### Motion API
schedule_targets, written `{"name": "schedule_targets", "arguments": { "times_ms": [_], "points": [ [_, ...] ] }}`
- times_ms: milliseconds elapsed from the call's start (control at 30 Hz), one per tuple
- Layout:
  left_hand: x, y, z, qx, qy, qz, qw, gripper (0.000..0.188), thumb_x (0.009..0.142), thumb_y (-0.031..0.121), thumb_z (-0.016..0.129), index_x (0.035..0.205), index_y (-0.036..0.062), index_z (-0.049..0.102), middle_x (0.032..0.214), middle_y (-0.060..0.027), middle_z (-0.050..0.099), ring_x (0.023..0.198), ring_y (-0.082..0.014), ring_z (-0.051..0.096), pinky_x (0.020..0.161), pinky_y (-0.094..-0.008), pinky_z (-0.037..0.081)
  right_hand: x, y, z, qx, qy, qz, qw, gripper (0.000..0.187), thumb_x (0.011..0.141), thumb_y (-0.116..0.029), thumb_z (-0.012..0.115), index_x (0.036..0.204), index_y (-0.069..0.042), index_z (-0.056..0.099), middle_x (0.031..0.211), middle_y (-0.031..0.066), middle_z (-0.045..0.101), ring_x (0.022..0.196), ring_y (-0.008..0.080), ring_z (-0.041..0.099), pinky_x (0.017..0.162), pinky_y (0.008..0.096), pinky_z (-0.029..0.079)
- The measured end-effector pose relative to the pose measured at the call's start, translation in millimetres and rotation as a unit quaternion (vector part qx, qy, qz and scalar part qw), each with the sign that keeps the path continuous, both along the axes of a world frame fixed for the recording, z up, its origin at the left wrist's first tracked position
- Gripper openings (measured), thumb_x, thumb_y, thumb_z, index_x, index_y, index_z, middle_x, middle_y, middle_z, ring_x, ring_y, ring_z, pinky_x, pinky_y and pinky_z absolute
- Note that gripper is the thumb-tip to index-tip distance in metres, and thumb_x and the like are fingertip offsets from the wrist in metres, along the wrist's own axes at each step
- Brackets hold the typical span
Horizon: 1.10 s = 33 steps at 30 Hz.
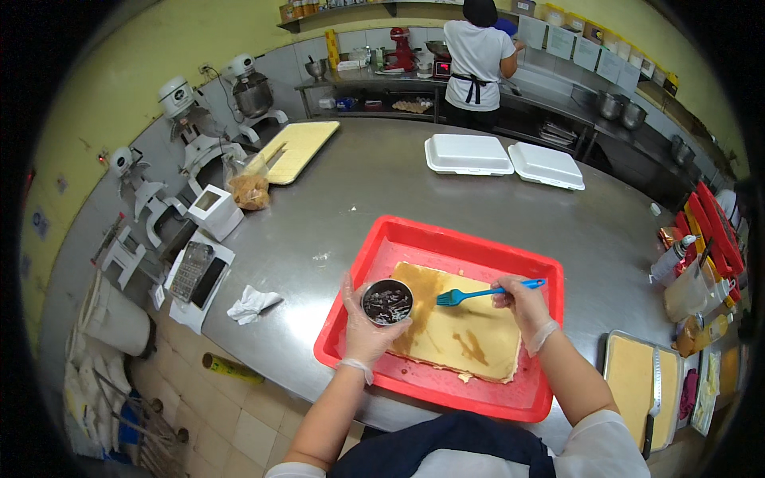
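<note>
My left hand (365,331), in a clear glove, is wrapped round a round metal cup (387,302) of dark brown liquid. The cup is held over the left part of a red plastic tray (550,295). My gloved right hand (522,311) grips a blue pastry brush (470,295) by its handle, its bristles pointing left, over or on the cake; contact cannot be made out. A pale yellow rectangular sheet cake (478,323) lies in the tray. Brown wet patches show on its left side and near its front middle.
Two white foam boxes (468,154) stand at the table's far side. A tray of yellow cake (303,149) and a bagged brown crumb (250,191) lie far left. At right are bottles (676,259) and a knife (653,398) on another cake tray. A person (476,64) works behind.
</note>
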<state>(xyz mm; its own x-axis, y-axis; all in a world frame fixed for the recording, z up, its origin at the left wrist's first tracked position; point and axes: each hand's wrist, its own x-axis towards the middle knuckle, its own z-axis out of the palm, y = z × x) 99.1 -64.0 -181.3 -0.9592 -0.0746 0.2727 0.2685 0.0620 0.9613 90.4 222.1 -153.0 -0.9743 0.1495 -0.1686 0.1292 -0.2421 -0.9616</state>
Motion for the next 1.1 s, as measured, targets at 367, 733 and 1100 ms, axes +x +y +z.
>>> {"name": "schedule_targets", "arguments": {
  "times_ms": [367, 733, 1100],
  "points": [
    [3, -1, 4, 0.015, 0.023, 0.004, 1.000, 0.130, 0.056, 0.001, 0.086, 0.148, 0.0163, -0.006, 0.129, -0.0132, 0.043, 0.119, -0.0250, 0.050, 0.102, -0.0379, 0.044, 28, -38, 11, 0.100, -0.080, 0.103, 0.986, 0.014, 0.086, -0.012, 0.059, 0.084, 0.001, 0.065, 0.071, 0.0065, 0.063, 0.061, 0.0130, 0.059, 0.060, 0.0261, 0.049],
    [0, -3, -4, -0.001, 0.038, -0.002, 0.999, 0.131, 0.058, 0.006, 0.087, 0.147, 0.0142, -0.009, 0.126, -0.0137, 0.044, 0.116, -0.0250, 0.052, 0.100, -0.0368, 0.043, 31, -46, 19, 0.116, -0.075, 0.096, 0.986, 0.015, 0.086, -0.012, 0.060, 0.082, 0.001, 0.066, 0.073, 0.0069, 0.064, 0.063, 0.0126, 0.060, 0.060, 0.0264, 0.051],
    [7, 4, 7, -0.022, 0.032, -0.074, 0.997, 0.131, 0.058, 0.006, 0.087, 0.148, 0.0165, -0.008, 0.126, -0.0144, 0.047, 0.115, -0.0260, 0.053, 0.102, -0.0389, 0.042, 8, -3, 67, 0.149, 0.033, 0.048, 0.987, 0.017, 0.084, -0.016, 0.062, 0.074, -0.002, 0.066, 0.064, 0.0045, 0.060, 0.058, 0.0129, 0.058, 0.058, 0.0255, 0.047]
  ]
}}
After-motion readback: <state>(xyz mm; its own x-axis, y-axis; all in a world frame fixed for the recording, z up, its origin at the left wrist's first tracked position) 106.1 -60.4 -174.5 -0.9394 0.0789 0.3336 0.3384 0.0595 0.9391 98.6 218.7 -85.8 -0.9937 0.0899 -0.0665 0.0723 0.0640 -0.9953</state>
